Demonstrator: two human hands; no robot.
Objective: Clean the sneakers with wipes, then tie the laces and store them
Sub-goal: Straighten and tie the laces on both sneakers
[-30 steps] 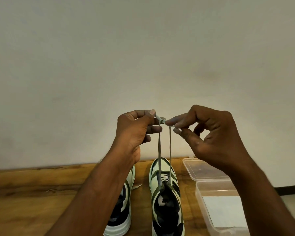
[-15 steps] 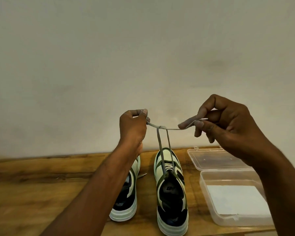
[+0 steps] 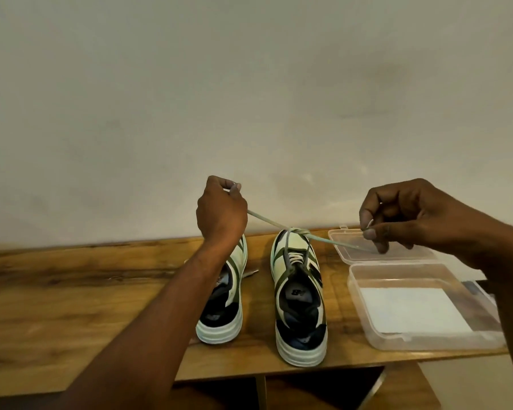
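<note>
Pinching one lace end [image 3: 264,219] in my left hand [image 3: 219,213] and the other in my right hand [image 3: 397,217], I hold the knot [image 3: 299,231] above the right sneaker [image 3: 298,294] on the table [image 3: 71,291], beside the left sneaker [image 3: 225,306].

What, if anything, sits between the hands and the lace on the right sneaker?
Nothing visible. The left hand and right hand each pinch an end of the lace, pulled apart above the right sneaker.

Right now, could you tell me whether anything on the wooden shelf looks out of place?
Only the left pale green sneaker: a loose lace end trails onto the wooden shelf, untied. Nothing looks spilled or damaged.
</note>
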